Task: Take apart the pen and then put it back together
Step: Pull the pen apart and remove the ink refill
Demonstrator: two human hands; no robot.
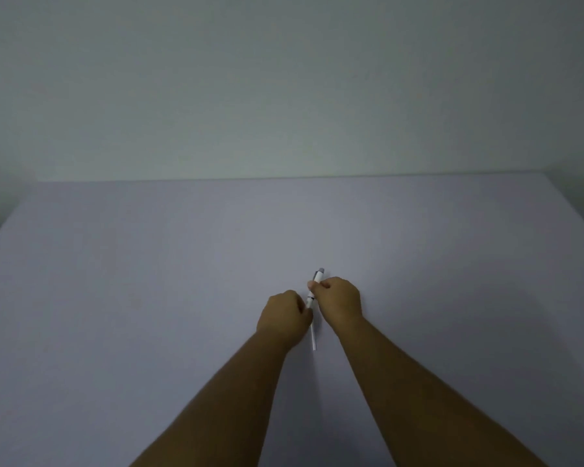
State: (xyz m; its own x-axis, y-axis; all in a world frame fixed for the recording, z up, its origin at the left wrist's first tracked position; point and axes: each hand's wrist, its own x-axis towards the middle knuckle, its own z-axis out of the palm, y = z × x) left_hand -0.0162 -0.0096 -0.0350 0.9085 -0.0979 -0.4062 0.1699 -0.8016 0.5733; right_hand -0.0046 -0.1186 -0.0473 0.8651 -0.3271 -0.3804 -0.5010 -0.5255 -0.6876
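Note:
A slim white pen [311, 299] with a grey cap end runs nearly straight away from me, just above the table near its middle. My right hand [339, 299] is closed around the far part, below the grey tip that sticks out beyond the fingers. My left hand [283, 315] is closed on the near part, and a thin white length of the pen pokes out towards me below that hand. The two hands sit close together with a short white stretch with a dark band showing between them. The fingers hide whether the pen's parts are joined or separated.
A wide pale lilac table [149, 298] fills the lower view, its far edge meeting a plain light wall [284, 79]. Its left and right edges slant in at the sides. Both bare forearms reach in from the bottom.

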